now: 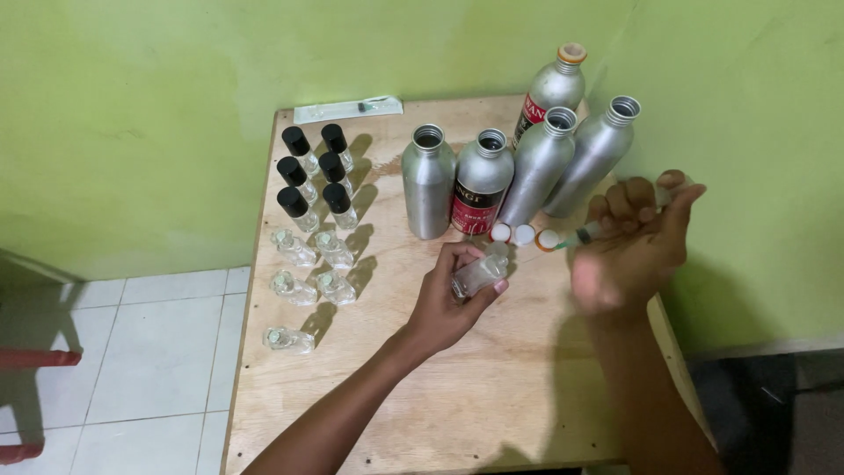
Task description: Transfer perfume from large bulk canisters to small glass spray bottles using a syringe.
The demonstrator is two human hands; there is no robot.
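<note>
Mid-fill, by the look of it: left hand [453,299] wrapped around a small clear glass vial [475,275], tilted with its mouth toward 1 o'clock, just above the counter [492,396] near its middle. Right hand [635,242] clenched on a syringe [607,227], held nearly level, tip aimed toward 9 o'clock at the vial mouth, not quite meeting it yet. A bit blurry there, so hard to say how full the barrel is.

Probably the dosing step, one vial at a time. Next move likely calls for lining the tip up with that narrow neck and a slow thumb press, keeping the vial steady so nothing dribbles onto the wood.

At 12 o'clock of the hands: five aluminium bottles [429,180], four open and one at the back with an orange-rimmed cap. Three small white caps [523,234] lying at their feet. Over at 9 to 10 o'clock, six vials with black caps [315,171] in two neat rows, then five uncapped empties [309,273] below them. A wrapped spare syringe [348,109] along the far edge at 11 o'clock.

Counter is bare, pale plywood, pushed into a corner of lime-green walls [132,114]. White floor tiles [149,352] at 8 o'clock, something red at the left frame edge.
</note>
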